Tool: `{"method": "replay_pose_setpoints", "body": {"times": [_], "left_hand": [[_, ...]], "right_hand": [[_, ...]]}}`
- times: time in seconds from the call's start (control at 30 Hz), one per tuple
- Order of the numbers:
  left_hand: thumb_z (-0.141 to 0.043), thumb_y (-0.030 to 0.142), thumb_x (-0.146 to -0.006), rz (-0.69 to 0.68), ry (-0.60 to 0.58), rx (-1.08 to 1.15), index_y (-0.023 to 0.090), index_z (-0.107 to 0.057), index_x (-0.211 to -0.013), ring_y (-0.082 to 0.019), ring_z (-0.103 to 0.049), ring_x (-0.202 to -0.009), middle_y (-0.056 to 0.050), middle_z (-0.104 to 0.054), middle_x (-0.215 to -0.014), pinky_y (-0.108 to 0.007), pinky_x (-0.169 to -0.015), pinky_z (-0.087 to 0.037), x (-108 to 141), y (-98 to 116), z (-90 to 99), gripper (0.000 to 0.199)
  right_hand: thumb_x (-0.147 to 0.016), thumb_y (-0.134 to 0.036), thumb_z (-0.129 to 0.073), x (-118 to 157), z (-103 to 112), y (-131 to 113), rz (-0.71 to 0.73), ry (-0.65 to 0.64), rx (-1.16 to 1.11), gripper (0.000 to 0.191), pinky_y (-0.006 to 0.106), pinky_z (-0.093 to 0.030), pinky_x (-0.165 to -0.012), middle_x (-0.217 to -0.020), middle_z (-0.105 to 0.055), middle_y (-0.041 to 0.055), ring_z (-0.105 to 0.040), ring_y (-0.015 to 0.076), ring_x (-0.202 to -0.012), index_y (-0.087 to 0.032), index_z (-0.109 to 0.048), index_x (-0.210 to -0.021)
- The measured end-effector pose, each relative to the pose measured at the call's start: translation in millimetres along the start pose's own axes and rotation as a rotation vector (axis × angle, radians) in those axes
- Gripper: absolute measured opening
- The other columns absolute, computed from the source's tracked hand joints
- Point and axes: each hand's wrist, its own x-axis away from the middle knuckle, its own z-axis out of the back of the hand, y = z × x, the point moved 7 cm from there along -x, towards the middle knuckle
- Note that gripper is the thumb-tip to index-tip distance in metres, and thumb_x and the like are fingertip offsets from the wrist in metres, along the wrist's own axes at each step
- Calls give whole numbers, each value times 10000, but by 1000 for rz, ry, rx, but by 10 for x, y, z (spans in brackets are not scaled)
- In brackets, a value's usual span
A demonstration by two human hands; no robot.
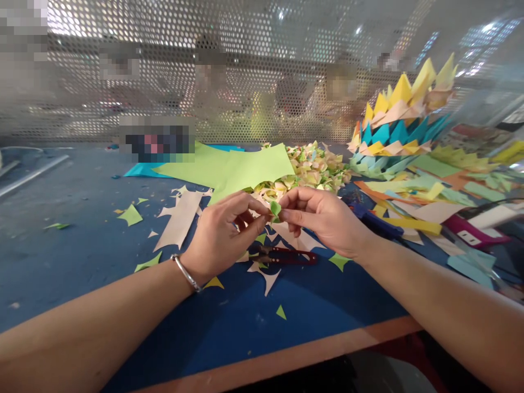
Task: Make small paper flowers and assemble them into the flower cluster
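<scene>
1. We hold a small green paper piece [275,208] between both hands, above the table [229,327], just in front of the pile of small folded paper pieces [317,166].
2. Our left hand [227,229], a silver bracelet [186,273] at its wrist, has thumb and forefinger together, clamped on the green piece's left side.
3. Our right hand [323,218] pinches the right side of that piece between thumb and forefinger; the other fingers are curled.
4. Below our hands we see red-handled snips [292,256] lying flat, their blades toward the left, among pale and green scraps.
5. Behind our left hand, a large green sheet [241,166] lies partly over a blue sheet [149,170].
6. To the left of our left hand lies a pale cut-out sheet [180,218], with a green scrap [131,215] farther left.
7. At the right, we have a tiered paper construction [399,134] with yellow, pale and blue points, and loose coloured strips [417,225] nearer us.
8. A perforated metal screen [254,109] stands behind the table.
</scene>
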Motion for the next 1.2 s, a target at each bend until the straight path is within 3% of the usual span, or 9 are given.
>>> {"method": "replay_pose_setpoints", "body": {"times": [0.33,0.87,1.2], "left_hand": [[-600,184,-825,39,8,-56,180,-675,-803,-100,-581,-556,-25,-679,-737,-228,-501,-480,-5,-31,-3,79],[-626,217,-811,150,-5,-62,188,-669,-771,-92,-554,-491,-12,-702,-660,-213,-417,-402,-15,-126,-39,66],[-632,222,-810,146,-15,-26,178,-669,-802,-98,-575,-499,-18,-701,-653,-210,-433,-432,-7,-146,-45,58]], "right_hand": [[-763,-397,-789,14,26,-92,93,53,107,291,228,-522,-534,-706,-621,-23,-576,77,-555,-162,-639,-845],[-810,-304,-737,58,-12,-144,160,7,133,186,236,-532,-598,-743,-625,-15,-606,91,-628,-172,-614,-856],[-809,-298,-741,48,-13,-150,189,0,180,178,255,-527,-637,-737,-621,-15,-599,101,-659,-174,-620,-844]]}}
